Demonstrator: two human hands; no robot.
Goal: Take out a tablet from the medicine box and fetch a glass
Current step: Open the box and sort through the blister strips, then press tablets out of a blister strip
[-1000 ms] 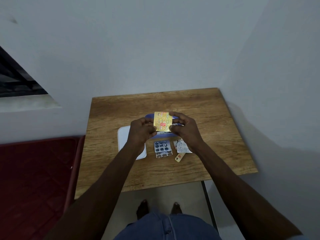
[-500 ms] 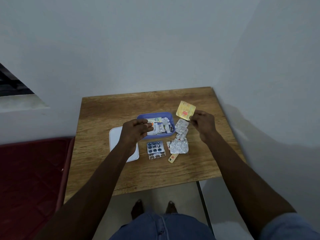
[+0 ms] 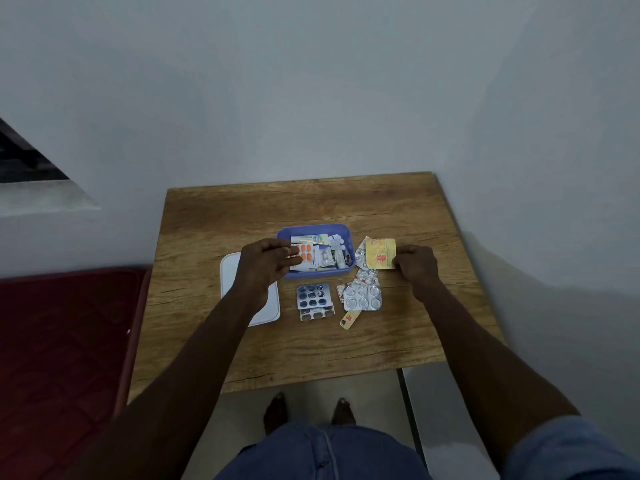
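Mattress fabric (image 3: 62, 341), dark red and quilted, filled the far left beside the desk (image 3: 311, 344), which had a rough wood-grain surface. On the desk's left part lay a flat white lid (image 3: 266, 311) with rounded corners, partly under the left forearm. The left hand (image 3: 265, 263) hovered at the left edge of the medicine box (image 3: 341, 231), its fingers (image 3: 292, 251) half curled and near each other; I could not tell if they held anything. The box was a small blue plastic tray, open, full of strips and a card of orange tablets (image 3: 306, 252). In front of it lay a dark blister strip (image 3: 313, 295) and a silver foil blister sheet (image 3: 363, 296) with round bubbles, and a small yellow piece (image 3: 349, 319). More crumpled foil strips (image 3: 363, 258) lay just to the right of the box. The right hand (image 3: 417, 268) pinched the edge of a yellow tablet strip (image 3: 380, 252), glossy and rectangular, low over the desk beside the box.

By my judgement, the strips were already sorted out of the box, but no single tablet was seen pressed out. No glass was visible, so fetching it was left.
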